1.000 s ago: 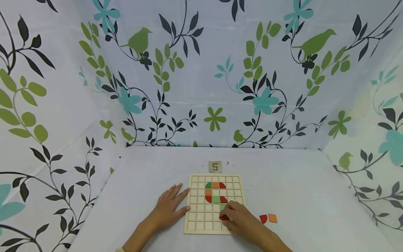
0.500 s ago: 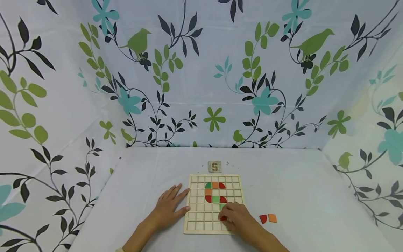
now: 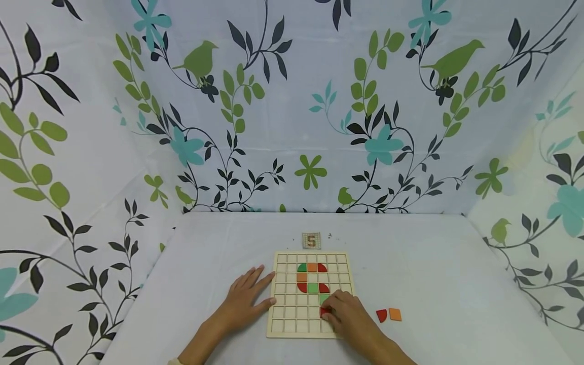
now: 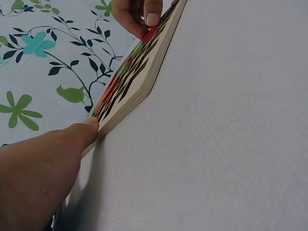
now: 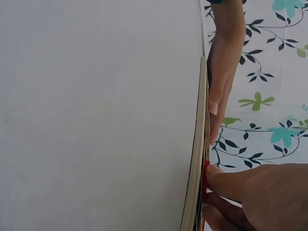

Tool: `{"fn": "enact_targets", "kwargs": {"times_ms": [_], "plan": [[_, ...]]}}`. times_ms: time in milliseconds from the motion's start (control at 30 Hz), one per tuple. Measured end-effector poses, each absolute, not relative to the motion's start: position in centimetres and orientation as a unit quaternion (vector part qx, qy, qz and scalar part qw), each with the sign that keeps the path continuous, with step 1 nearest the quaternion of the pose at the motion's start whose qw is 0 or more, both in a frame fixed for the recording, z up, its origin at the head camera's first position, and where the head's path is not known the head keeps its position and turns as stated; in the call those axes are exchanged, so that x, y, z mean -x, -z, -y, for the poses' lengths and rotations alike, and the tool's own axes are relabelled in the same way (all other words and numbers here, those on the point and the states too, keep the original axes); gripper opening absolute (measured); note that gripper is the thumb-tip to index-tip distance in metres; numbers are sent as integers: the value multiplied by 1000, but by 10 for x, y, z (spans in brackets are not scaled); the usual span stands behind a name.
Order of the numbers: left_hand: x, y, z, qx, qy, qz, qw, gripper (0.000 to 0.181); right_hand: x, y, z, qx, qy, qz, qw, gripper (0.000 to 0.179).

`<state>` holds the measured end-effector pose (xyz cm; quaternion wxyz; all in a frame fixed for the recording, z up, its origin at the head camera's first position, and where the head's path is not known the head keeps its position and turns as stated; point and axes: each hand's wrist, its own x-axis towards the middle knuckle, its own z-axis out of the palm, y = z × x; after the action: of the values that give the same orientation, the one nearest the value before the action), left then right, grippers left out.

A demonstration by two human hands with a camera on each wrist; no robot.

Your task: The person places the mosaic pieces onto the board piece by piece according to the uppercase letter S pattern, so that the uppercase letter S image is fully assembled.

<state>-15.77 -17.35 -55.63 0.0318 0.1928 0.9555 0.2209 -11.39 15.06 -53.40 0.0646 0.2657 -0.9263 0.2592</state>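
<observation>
A wooden grid board (image 3: 290,314) lies on the white table, with green, orange and red tiles (image 3: 312,288) set in a curving line of its cells. My left hand (image 3: 246,296) lies flat with spread fingers, its fingertips and thumb against the board's left edge. Over the lower right part of the board, my right hand (image 3: 350,315) pinches a red tile (image 3: 323,312) at a cell just below a green tile (image 3: 324,299). Thumb and curled fingers meet at this red tile (image 5: 206,175) in the right wrist view; the fingers cover part of it.
Right of the board lie a loose red rounded tile (image 3: 381,316) and an orange square tile (image 3: 395,315). A small card (image 3: 312,241) marked with an S-like figure sits just beyond the board's far edge. A patterned cloth (image 3: 274,126) hangs behind and beside the table.
My right hand has shifted slightly, and the red tile has moved a little up and lies flatter in the cell below the green tile. My left hand has stayed in place.
</observation>
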Motion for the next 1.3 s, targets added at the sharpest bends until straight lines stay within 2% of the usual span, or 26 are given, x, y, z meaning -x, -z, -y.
{"fn": "enact_targets", "kwargs": {"times_ms": [167,433,733,1300], "plan": [[159,557,174,-190,-219,-956,37,72,117,536,-154,-284,-246,923,82,14],[159,557,175,-189,-225,-955,34,71,119,533,-152,-282,-217,932,65,13],[159,560,175,-184,-228,-955,35,73,116,531,-145,-271,-213,934,90,11],[159,562,175,-185,-222,-957,33,73,118,527,-148,-282,-202,936,57,12]]}}
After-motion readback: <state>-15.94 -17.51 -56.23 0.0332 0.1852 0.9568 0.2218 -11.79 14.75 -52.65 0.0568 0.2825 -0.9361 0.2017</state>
